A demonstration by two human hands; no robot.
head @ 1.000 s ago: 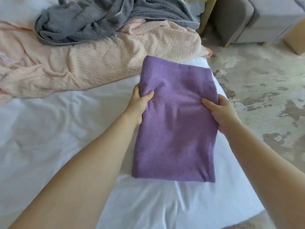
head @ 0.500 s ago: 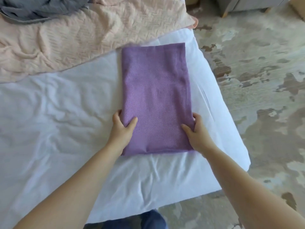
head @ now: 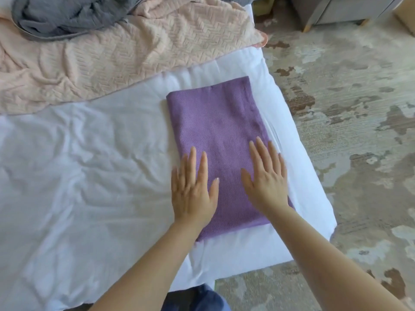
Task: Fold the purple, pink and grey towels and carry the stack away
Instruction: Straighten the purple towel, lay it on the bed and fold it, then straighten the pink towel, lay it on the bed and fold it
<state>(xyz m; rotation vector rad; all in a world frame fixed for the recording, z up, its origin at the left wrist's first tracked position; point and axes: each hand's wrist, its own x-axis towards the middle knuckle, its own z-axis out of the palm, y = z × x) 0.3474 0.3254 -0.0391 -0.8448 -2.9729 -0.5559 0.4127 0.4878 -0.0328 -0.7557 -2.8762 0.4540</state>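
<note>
Purple towel (head: 215,131): woven folded rectangle, centre frame.
My left hand (head: 193,189), right hand (head: 267,178): flat, fingers spread, pressing it.
Pink towel (head: 116,61): ribbed, rumpled, upper left.

Prob. a home bedroom: white-sheeted bed (head: 89,176), patterned rug (head: 359,108), grey upholstered furniture (head: 336,7).

The grey towel (head: 62,16) runs off the top edge, the pink towel (head: 134,52) off the left edge.

I read no text, label, brand or number anywhere. Checked purple towel (head: 215,122), pink towel (head: 116,61), grey towel (head: 60,16), white bedsheet (head: 78,176): no legible markings.
</note>
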